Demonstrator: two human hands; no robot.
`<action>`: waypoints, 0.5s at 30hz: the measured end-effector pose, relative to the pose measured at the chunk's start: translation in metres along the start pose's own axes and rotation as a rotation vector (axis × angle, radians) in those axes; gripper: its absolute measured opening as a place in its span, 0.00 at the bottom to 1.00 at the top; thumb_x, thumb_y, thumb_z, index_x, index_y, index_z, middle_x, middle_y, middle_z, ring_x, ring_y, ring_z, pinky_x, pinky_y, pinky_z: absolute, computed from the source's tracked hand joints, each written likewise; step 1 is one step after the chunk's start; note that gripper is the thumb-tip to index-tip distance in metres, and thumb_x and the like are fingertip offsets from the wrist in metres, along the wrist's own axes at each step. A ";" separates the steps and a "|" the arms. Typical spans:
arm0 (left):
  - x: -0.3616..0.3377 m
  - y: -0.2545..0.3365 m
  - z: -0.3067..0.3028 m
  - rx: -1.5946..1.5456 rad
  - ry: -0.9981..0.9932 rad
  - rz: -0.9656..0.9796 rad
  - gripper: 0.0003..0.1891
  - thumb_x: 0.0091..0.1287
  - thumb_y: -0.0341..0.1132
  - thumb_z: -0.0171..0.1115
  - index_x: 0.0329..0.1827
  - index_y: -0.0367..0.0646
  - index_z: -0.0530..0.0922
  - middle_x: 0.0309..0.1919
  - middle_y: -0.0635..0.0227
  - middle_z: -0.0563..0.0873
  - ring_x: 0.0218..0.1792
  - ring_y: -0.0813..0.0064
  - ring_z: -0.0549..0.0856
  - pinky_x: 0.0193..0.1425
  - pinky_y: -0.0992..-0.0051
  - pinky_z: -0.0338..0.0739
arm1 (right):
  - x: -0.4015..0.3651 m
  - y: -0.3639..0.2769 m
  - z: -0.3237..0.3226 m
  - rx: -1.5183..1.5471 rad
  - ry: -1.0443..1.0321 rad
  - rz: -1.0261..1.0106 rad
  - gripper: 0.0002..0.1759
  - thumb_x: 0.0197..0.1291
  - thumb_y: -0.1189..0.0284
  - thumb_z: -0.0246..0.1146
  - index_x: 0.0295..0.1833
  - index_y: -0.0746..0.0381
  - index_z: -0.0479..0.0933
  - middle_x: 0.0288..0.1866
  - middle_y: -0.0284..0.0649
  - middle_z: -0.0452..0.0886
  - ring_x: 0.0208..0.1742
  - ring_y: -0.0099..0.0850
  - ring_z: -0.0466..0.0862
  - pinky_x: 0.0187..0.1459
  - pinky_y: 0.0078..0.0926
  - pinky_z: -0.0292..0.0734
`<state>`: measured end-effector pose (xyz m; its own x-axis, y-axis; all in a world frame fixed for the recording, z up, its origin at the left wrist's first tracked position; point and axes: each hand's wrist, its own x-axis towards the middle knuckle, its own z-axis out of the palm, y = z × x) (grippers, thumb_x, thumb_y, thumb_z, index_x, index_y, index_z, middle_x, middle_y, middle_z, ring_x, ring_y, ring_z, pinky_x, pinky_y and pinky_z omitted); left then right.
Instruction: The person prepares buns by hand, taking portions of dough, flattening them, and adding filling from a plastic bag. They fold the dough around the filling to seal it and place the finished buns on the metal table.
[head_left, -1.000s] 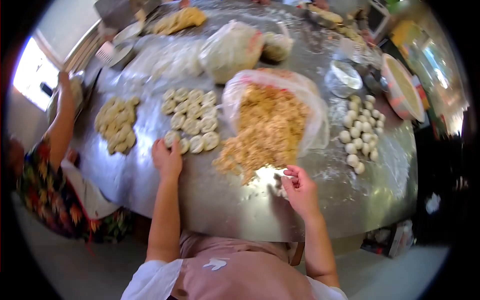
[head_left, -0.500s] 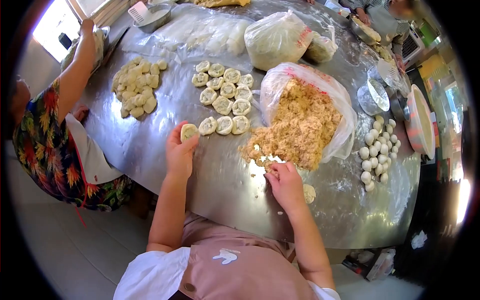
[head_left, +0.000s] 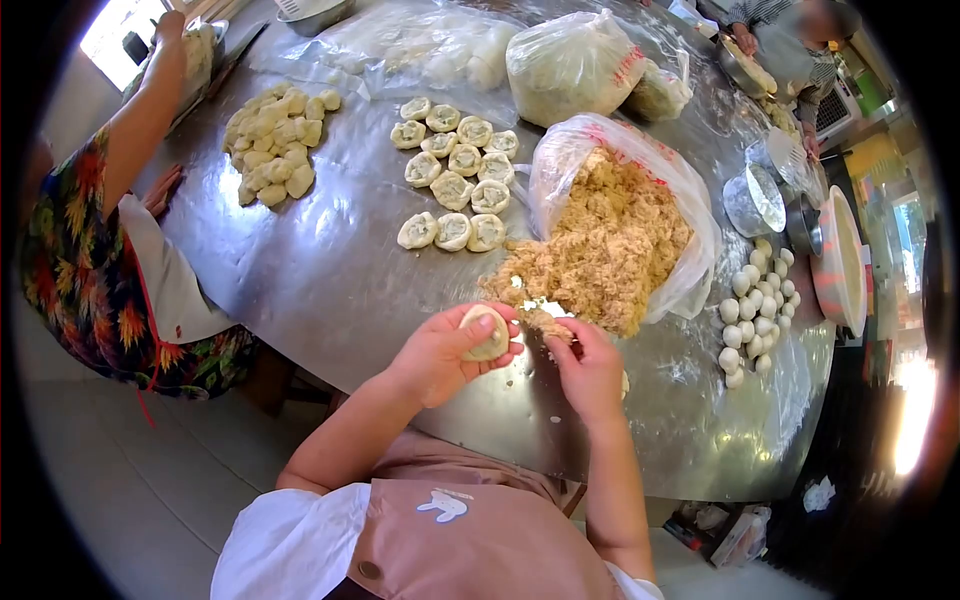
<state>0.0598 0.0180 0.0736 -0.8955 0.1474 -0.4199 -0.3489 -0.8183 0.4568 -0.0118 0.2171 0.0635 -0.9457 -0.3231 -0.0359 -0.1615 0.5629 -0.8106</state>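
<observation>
My left hand [head_left: 440, 358] holds a round, flattened piece of dough [head_left: 486, 338], thumb resting on its face. Close by, my right hand [head_left: 588, 378] pinches a small clump of crumbly brown filling [head_left: 548, 322] between thumb and fingers. The main heap of filling [head_left: 625, 240] spills from an open plastic bag [head_left: 695, 205] onto the metal table just beyond my hands. Beyond my left hand sit several dough rounds with pale, greenish centres [head_left: 452, 190], set in rows. A pale dough disc [head_left: 626, 383] is mostly hidden behind my right hand.
Cut dough pieces [head_left: 275, 145] lie piled at the left, near a co-worker in a floral top [head_left: 85, 290]. Several white dough balls [head_left: 757, 315] lie at the right, by a metal bowl [head_left: 750, 203] and a large basin [head_left: 842, 260]. A full plastic bag [head_left: 572, 70] stands behind.
My left hand has come right and nearer with the dough round, now close to my right hand. My right hand has lifted slightly from the filling's edge with a clump.
</observation>
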 end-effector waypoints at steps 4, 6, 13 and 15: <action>0.006 -0.013 0.001 0.035 0.003 -0.048 0.15 0.73 0.39 0.56 0.57 0.41 0.74 0.47 0.64 0.81 0.49 0.69 0.82 0.54 0.71 0.79 | 0.003 0.012 -0.011 0.216 -0.044 0.201 0.16 0.57 0.73 0.67 0.52 0.63 0.80 0.35 0.36 0.80 0.28 0.22 0.78 0.34 0.20 0.74; 0.011 -0.022 0.009 0.033 0.054 -0.021 0.14 0.73 0.39 0.55 0.57 0.43 0.74 0.47 0.65 0.80 0.50 0.69 0.82 0.56 0.71 0.78 | 0.008 0.027 -0.005 -0.053 0.021 0.125 0.15 0.59 0.73 0.66 0.52 0.63 0.80 0.34 0.35 0.80 0.29 0.20 0.77 0.35 0.19 0.73; 0.020 -0.037 0.008 0.086 0.004 0.003 0.15 0.76 0.40 0.50 0.60 0.45 0.71 0.52 0.66 0.78 0.56 0.71 0.78 0.63 0.68 0.73 | -0.003 -0.005 -0.019 0.472 -0.031 0.268 0.13 0.63 0.77 0.62 0.53 0.65 0.79 0.35 0.32 0.81 0.33 0.18 0.78 0.39 0.17 0.74; 0.026 -0.042 0.013 0.047 0.035 0.005 0.15 0.76 0.40 0.49 0.60 0.45 0.70 0.51 0.67 0.78 0.54 0.73 0.78 0.60 0.70 0.73 | -0.005 -0.011 -0.022 0.676 -0.113 0.349 0.12 0.64 0.78 0.62 0.52 0.65 0.78 0.36 0.31 0.82 0.34 0.18 0.78 0.39 0.16 0.75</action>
<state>0.0477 0.0632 0.0539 -0.8871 0.1234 -0.4447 -0.3582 -0.7918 0.4948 -0.0110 0.2290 0.0858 -0.8698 -0.3084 -0.3852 0.3830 0.0703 -0.9211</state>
